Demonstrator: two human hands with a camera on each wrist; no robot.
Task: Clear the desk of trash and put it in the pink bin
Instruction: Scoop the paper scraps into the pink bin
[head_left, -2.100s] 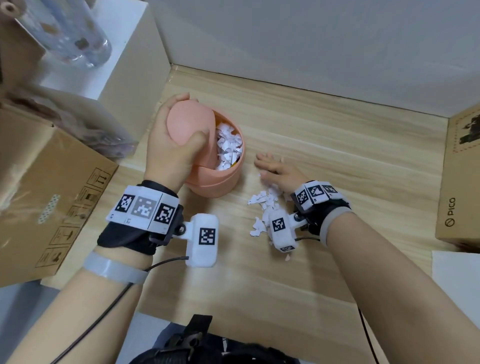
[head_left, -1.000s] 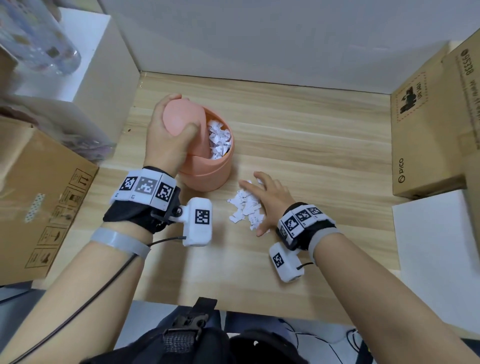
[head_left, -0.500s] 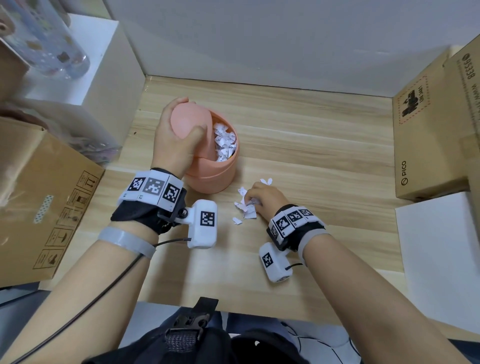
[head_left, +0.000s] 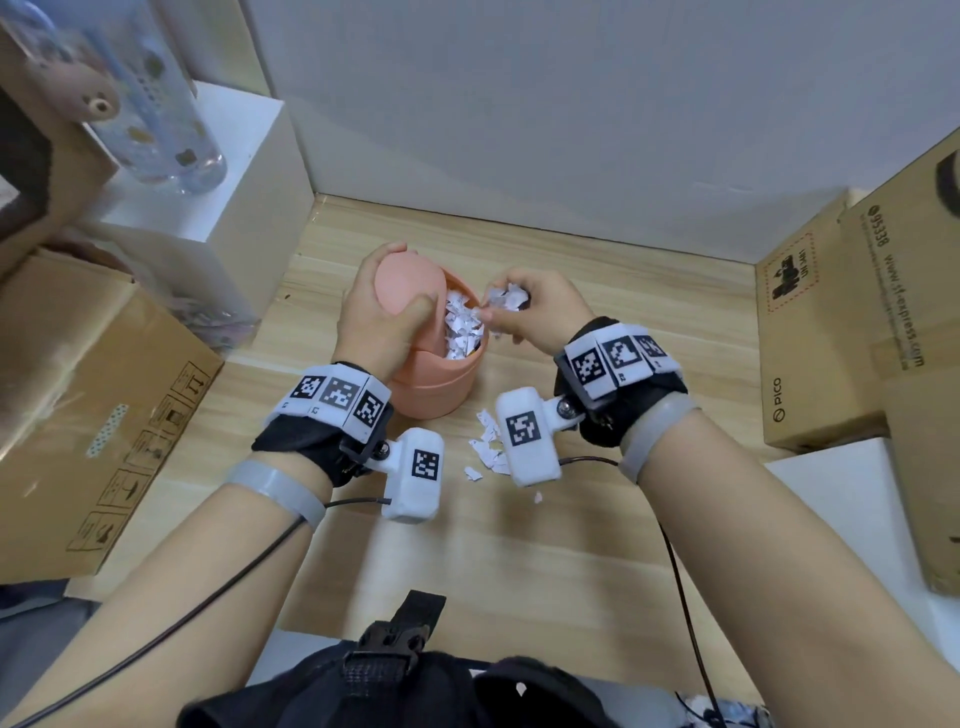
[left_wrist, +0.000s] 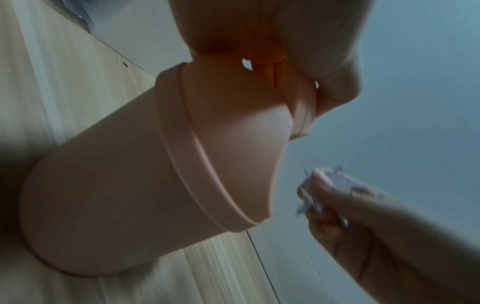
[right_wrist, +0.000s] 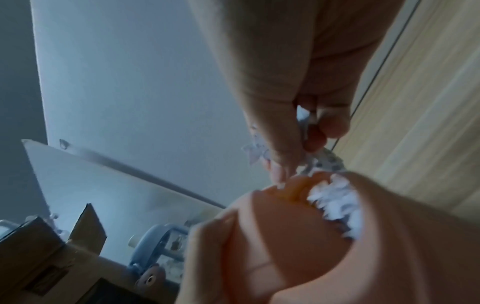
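Observation:
The pink bin (head_left: 434, 387) stands on the wooden desk (head_left: 597, 545), its mouth full of white paper scraps (head_left: 460, 325). My left hand (head_left: 382, 312) grips the bin's tilted swing lid (head_left: 410, 283) and holds it open. My right hand (head_left: 530, 306) hovers at the bin's right rim, fingers curled round a bunch of paper scraps (head_left: 506, 297). The right wrist view shows those held scraps (right_wrist: 307, 144) just above the bin's filled mouth (right_wrist: 337, 205). Several loose scraps (head_left: 485, 441) lie on the desk in front of the bin. The left wrist view shows the bin's wall (left_wrist: 124, 195).
Cardboard boxes (head_left: 93, 415) crowd the left side, with a white box (head_left: 208, 208) and a clear bottle (head_left: 156, 104) behind them. More cardboard boxes (head_left: 841, 332) stand at the right, beside a white surface (head_left: 857, 519). A grey wall closes the back.
My right hand has gathered scraps from the desk in front of the bin and lifted them up to the bin's mouth. The left hand has kept holding the lid open.

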